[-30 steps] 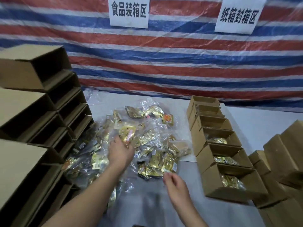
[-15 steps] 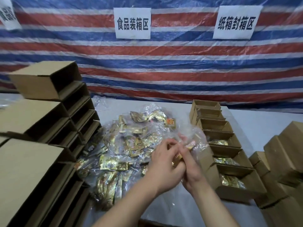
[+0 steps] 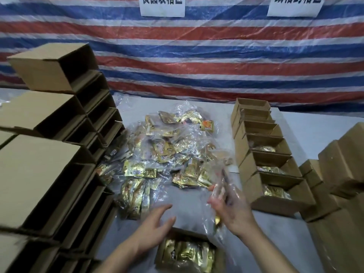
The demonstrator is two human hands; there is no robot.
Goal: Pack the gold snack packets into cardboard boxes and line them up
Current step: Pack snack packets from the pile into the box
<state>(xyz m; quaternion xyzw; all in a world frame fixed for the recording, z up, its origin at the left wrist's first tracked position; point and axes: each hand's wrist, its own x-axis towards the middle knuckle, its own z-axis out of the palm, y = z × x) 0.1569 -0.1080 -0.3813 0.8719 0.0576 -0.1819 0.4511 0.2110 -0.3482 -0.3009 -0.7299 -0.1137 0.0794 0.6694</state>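
Observation:
A heap of gold snack packets, many in clear bags, lies mid-table. At the bottom edge an open cardboard box holds gold packets. My left hand hovers over that box's far rim, fingers relaxed and spread, holding nothing. My right hand is just right of it and grips a blurred clear bag of gold packets above the table. A row of open boxes runs along the right; the near three show gold packets inside.
Stacks of empty open boxes fill the left side. More cardboard boxes stand at the far right. A striped red, white and blue tarp with two paper signs hangs behind the table.
My hands were joined over the heap; they have come apart and drawn back toward me. The right hand carries a clear bag, and a packed box has come into view below.

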